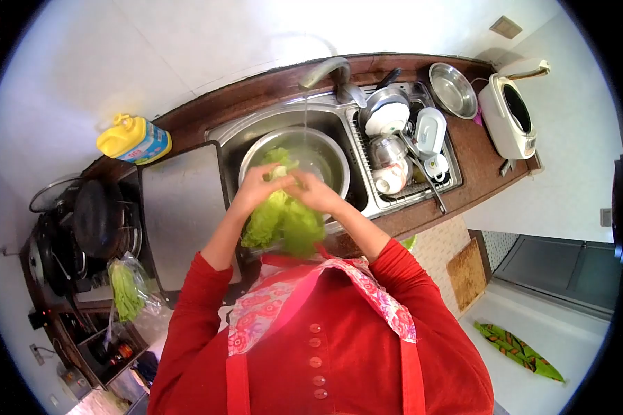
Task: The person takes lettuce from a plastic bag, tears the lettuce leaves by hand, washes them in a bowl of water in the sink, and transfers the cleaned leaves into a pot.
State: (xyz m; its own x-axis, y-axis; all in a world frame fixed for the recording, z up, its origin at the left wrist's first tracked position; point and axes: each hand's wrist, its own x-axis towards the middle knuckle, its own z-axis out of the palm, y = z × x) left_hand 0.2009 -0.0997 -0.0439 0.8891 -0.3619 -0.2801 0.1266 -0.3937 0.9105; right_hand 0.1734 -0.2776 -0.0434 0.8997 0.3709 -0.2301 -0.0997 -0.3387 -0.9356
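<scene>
A head of green lettuce hangs between my hands at the front rim of a round metal basin. Its leaves spread toward my body, partly smeared by motion. My left hand is closed on the lettuce near its pale stem end. Close beside it, my right hand is closed on the leaves, its fingertips partly hidden. More loose green leaves lie in the basin behind my hands. The basin stands in the sink, and a thin stream of water runs into it from the faucet.
To the right, a dish rack holds bowls, plates and utensils, with a metal bowl and a white rice cooker beyond. At left are a metal board, a yellow jug, pans and bagged greens.
</scene>
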